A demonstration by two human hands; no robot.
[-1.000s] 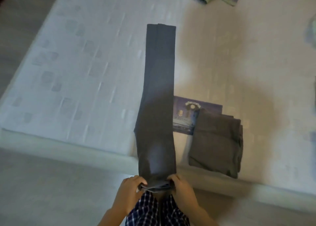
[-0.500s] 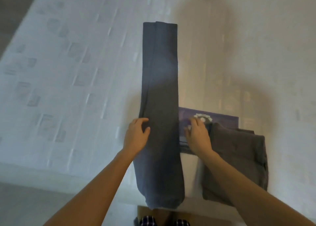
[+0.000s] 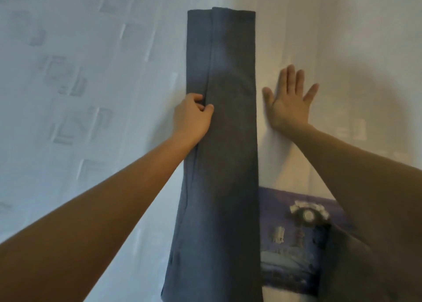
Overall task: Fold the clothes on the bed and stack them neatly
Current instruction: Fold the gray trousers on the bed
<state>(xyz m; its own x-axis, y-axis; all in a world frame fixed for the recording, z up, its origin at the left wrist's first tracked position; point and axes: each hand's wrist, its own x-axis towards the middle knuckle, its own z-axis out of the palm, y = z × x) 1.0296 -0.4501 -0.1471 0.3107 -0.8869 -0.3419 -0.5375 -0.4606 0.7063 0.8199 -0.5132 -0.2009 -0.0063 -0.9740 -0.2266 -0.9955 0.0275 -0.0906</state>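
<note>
- The bed (image 3: 91, 96), covered in a pale sheet with a faint pattern of squares, spreads out on every side of the long grey garment.
- The long grey garment (image 3: 228, 153) lies flat on the bed as a narrow strip. It runs straight away from me, its far end squared off, and a lengthwise folded edge shows near its left side.
- A folded purple piece with a pale print (image 3: 292, 244) lies on the sheet, touching the right edge of the grey garment at its near end.
- A darker folded piece (image 3: 338, 265) sits on the purple one, on the side away from the grey garment; it is too blurred to say more.
- My right hand (image 3: 288, 103) lies palm down on the sheet just right of the grey garment, about halfway along it, fingers straight and spread.
- My left hand (image 3: 194, 116) is at the grey garment's left edge, opposite the right hand, fingers curled and thumb on top, pinching the folded cloth there.
</note>
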